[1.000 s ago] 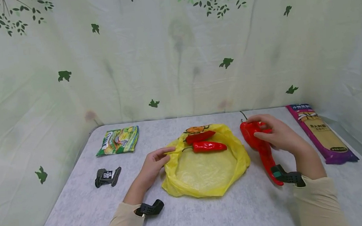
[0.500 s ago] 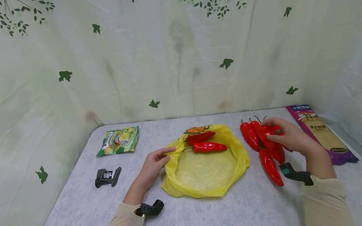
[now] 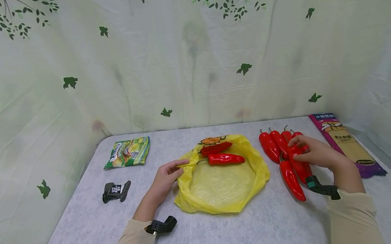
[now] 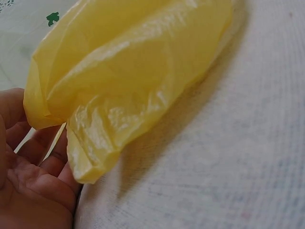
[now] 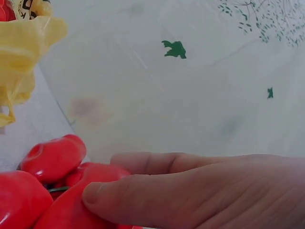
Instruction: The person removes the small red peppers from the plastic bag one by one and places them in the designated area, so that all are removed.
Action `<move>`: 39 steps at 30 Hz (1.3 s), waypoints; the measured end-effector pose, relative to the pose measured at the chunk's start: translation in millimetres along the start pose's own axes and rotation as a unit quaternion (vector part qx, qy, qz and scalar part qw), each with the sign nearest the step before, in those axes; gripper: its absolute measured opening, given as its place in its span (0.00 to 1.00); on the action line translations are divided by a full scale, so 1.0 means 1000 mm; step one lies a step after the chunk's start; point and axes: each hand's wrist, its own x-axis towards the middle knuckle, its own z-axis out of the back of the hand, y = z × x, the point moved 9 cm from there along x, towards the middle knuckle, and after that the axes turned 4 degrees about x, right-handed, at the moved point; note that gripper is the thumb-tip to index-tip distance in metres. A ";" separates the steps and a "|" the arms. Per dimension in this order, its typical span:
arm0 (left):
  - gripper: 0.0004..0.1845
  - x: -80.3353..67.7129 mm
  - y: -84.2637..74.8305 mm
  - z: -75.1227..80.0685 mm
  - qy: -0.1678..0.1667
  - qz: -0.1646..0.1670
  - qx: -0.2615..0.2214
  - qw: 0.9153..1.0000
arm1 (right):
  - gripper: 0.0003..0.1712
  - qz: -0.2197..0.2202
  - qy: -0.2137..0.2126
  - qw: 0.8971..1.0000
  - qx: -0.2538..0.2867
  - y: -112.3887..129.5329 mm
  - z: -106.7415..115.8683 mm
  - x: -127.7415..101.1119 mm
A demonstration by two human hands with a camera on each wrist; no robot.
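A wide grey table (image 3: 206, 231) fills the scene, backed by a pale curtain (image 3: 189, 59) printed with green leaves. Biggest thing on it is the yellow plastic bag (image 3: 222, 182), lying spread open at the middle of the table, and two red peppers in the bag (image 3: 221, 154) sit toward its far side, one just behind the other. Over on the right edge lies a long purple noodle packet (image 3: 346, 142), running away from the person. Between that packet and the bag is the cluster of red peppers (image 3: 285, 152) on the table, stems pointing to the curtain, packed side by side and touching.

The right hand (image 3: 316, 153) is on that cluster: the grip is clamped on a pepper, thumb and fingers wrapped round it, and the right wrist view shows a finger (image 5: 143, 195) pressed flat along the glossy red skin. The left hand (image 3: 165, 178) is at the bag's near-left rim, its grip pinched on the yellow film; the left wrist view has the crumpled bag edge (image 4: 90, 143) held right against the palm and fingers (image 4: 33, 143).

Far left, a green snack packet (image 3: 127, 152) lies flat near the back corner, well apart from the bag. Nearer the person, a small dark folded object (image 3: 116, 191) rests on the table, left of the left hand.
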 end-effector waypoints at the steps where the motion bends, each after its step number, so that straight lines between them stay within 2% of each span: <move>1: 0.18 0.000 0.000 0.000 0.000 -0.001 0.000 1.000 | 0.28 -0.001 0.001 1.000 0.001 -0.001 -0.001 0.000; 24: 0.18 0.000 -0.001 0.002 0.006 -0.007 -0.001 1.000 | 0.27 -0.030 0.016 0.999 -0.020 -0.010 -0.003 0.003; 33: 0.19 -0.001 -0.001 0.001 0.009 -0.002 -0.001 1.000 | 0.25 -0.027 -0.008 0.999 -0.030 -0.001 0.000 0.001; 39: 0.19 0.000 -0.001 0.000 0.009 -0.004 0.000 1.000 | 0.25 -0.006 -0.032 0.999 -0.022 0.013 0.004 0.000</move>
